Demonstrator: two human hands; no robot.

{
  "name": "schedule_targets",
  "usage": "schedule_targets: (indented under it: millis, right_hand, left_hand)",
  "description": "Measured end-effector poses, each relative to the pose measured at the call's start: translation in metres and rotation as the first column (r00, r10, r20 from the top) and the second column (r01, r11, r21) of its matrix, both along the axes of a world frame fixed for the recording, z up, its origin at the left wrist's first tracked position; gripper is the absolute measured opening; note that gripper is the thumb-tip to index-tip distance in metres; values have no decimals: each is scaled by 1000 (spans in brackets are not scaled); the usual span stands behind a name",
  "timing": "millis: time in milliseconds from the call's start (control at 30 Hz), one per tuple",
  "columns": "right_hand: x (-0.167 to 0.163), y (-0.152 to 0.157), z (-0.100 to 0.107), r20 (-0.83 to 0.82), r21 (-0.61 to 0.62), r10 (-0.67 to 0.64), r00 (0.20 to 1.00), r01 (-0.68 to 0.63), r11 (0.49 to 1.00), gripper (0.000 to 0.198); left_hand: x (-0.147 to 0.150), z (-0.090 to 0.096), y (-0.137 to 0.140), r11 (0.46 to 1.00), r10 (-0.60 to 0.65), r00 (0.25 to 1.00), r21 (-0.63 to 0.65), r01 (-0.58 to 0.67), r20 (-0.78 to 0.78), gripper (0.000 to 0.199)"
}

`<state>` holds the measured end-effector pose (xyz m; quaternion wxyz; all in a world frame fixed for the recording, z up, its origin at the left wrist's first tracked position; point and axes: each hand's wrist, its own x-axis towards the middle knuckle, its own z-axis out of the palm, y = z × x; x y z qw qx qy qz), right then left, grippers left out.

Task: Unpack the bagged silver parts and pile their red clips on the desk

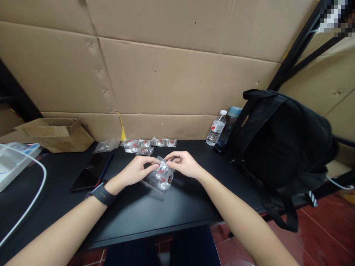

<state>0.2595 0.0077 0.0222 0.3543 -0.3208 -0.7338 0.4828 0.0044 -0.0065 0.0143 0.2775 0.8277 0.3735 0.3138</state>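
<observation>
Between my hands is a clear plastic bag point(164, 170) with round, silvery pieces in it that carry red marks. My left hand point(140, 169) pinches its upper left edge with thumb and forefinger. On the other side, my right hand point(184, 164) grips the upper right edge the same way. Another round silvery piece point(164, 184) shows just below, and I cannot tell whether it lies inside the same bag. Behind my hands, several similar packed pieces point(138, 145) lie in a row near the cardboard wall. Flat clear bags point(107, 146) are to their left.
A dark tablet point(90, 173) lies left of my left hand. Further left are an open brown paper bag point(59, 136), a white box point(15, 162) and a white cable point(41, 184). At right stand a water bottle point(216, 129), a blue-capped bottle point(230, 123) and a black backpack point(283, 147).
</observation>
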Motion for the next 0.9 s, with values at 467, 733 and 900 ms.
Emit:
schedule_targets:
  millis: [467, 733, 900]
  right_hand:
    - [-2, 3, -5, -70, -30, 14, 997, -16, 999, 43]
    - [-2, 0, -4, -30, -13, 18, 999, -18, 1000, 77]
    - [-4, -1, -5, -45, 57, -15, 999, 18, 998, 78]
  left_hand:
    - [2, -5, 4, 993, 65, 987, -105, -50, 150, 42]
    - [5, -7, 2, 987, 120, 979, -123, -100, 168, 46]
    - [8, -3, -4, 982, 115, 963, -173, -74, 242, 62]
